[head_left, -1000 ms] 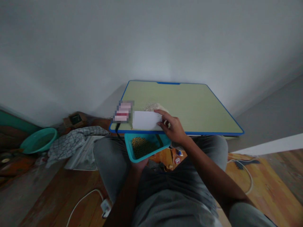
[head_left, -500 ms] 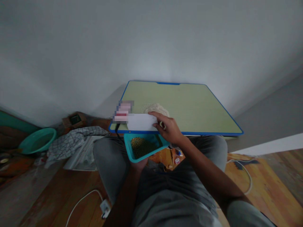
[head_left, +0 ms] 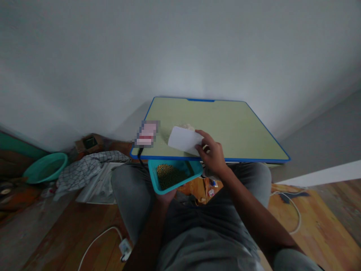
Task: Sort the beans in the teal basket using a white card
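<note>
My right hand (head_left: 211, 152) pinches the right end of a white card (head_left: 184, 140), tilted above the near part of the table. Behind the card a pale grainy heap (head_left: 184, 126) shows only at its top. My left hand (head_left: 166, 196) is under a turquoise tray (head_left: 153, 180), holding it up against the table's front edge; most of its fingers are hidden. Yellowish beans (head_left: 164, 170) and small dark green beans (head_left: 173, 178) lie in the tray.
The light green table (head_left: 225, 124) has a blue rim and stands by the wall. A blurred-out pinkish object (head_left: 147, 133) lies at its left. On the floor are a turquoise basin (head_left: 46, 167), a checked cloth (head_left: 81, 169) and a white power strip (head_left: 125, 248).
My right hand has moved to the right with the card, which is now turned and no longer reaches the pinkish object. The tray has hardly moved.
</note>
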Demonstrator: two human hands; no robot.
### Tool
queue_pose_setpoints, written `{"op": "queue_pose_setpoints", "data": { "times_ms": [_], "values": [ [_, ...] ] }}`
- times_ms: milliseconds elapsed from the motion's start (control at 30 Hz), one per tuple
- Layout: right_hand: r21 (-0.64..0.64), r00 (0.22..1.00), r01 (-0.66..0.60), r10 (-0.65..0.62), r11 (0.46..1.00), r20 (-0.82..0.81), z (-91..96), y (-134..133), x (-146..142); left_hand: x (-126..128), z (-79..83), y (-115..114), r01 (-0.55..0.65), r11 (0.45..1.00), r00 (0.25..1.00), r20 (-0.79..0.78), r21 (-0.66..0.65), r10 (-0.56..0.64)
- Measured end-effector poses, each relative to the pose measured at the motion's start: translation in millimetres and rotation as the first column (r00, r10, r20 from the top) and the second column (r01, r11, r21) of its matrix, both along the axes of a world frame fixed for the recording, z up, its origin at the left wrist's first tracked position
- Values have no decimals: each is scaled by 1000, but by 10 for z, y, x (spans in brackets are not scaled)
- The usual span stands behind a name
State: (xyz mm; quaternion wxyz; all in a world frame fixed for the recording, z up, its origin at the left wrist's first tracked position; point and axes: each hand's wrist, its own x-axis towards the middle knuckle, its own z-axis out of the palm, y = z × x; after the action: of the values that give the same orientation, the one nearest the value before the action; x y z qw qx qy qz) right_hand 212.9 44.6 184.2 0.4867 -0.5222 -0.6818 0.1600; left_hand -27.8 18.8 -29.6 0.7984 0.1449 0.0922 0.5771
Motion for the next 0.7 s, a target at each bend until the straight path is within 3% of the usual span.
{"op": "queue_pose_setpoints", "data": {
  "times_ms": [100, 267, 567, 700],
  "values": [
    [17, 997, 75, -74, 997, -39, 16, 47, 33, -31, -33, -12, -2, 1000, 999, -36, 1, 2],
    [47, 995, 81, -77, 996, -65, 83, 79, -43, -52, -32, -7, 19, 1000, 999, -41, 18, -18],
    [-3, 995, -88, 88, 996, 38, 77, 180, -495, -24, -21, 3, 17, 998, 999, -43, -59, -20],
    [-12, 996, -37, 38, 999, 81, 18, 230, -504, -21, -88, 6, 22, 999, 999, -46, -37, -23]
  ]
}}
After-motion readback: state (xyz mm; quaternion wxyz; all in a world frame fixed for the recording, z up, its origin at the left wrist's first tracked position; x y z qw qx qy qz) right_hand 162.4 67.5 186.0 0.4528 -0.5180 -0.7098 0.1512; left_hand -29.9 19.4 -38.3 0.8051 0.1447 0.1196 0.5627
